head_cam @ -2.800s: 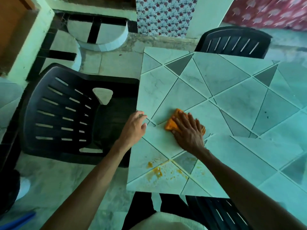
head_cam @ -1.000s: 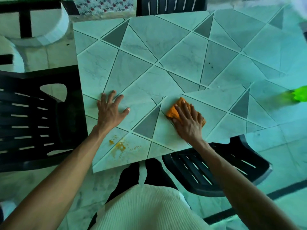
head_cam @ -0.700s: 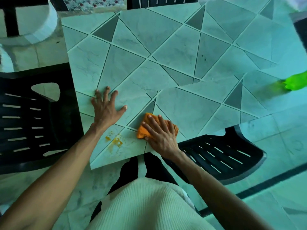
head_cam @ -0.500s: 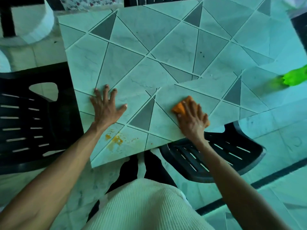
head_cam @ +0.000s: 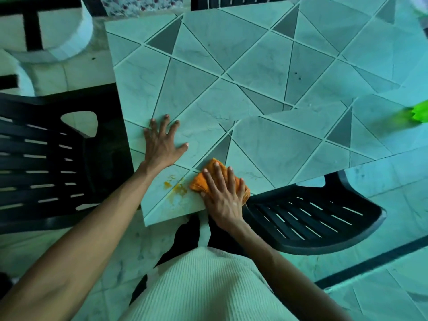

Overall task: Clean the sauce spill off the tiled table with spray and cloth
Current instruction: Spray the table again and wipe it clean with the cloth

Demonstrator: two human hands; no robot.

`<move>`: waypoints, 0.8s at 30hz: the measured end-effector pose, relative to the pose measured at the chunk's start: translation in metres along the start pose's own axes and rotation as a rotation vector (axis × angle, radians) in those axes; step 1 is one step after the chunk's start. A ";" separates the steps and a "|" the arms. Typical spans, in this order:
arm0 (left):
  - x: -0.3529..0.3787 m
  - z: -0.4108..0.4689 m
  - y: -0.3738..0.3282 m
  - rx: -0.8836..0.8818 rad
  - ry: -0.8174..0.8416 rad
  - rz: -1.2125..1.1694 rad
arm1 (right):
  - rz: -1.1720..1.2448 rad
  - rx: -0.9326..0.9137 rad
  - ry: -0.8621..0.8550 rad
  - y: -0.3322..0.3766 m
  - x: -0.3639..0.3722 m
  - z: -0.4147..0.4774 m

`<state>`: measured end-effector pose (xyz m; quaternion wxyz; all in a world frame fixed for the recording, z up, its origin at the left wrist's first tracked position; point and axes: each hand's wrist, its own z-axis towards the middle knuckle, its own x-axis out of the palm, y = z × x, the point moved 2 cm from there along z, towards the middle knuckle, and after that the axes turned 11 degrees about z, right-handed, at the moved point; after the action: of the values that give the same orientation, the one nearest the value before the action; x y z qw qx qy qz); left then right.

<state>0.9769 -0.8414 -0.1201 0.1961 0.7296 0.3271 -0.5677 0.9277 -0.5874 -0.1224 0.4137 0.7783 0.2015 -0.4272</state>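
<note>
Head camera, looking down: a black slatted plastic chair (head_cam: 46, 158) stands against the left side of a pale, marble-look tiled table (head_cam: 254, 54) patterned in triangles. The left grip (head_cam: 162, 147), a bare hand, lies flat on the table near its left edge, fingers straight and spread, holding nothing. Just nearer the person, a yellow-orange sauce spill (head_cam: 179, 189) smears the table's near-left corner. Right beside the spill, a folded orange cloth (head_cam: 198, 183) sits by the table's near edge. It is pressed down by the right grip (head_cam: 224, 195), whose straight fingers lie flat across it rather than curling round it. A second black slatted chair (head_cam: 312, 216) sits partly under the table further right. At the far right edge, a bright green object (head_cam: 420, 113) rests on the table, too blurred to identify.
</note>
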 end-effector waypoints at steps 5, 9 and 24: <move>-0.004 -0.005 0.021 0.073 -0.043 -0.190 | 0.063 0.212 -0.116 -0.017 -0.025 0.063; -0.008 -0.010 0.049 0.029 -0.064 -0.480 | 0.019 0.131 -0.153 0.018 -0.017 0.103; -0.002 -0.029 0.075 0.038 -0.079 -0.527 | -0.073 -0.100 -0.051 0.025 -0.017 0.097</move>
<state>1.0499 -0.8760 -0.1163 0.0404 0.6000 0.4870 -0.6335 0.8866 -0.6807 -0.1249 0.4413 0.7376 0.2403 -0.4511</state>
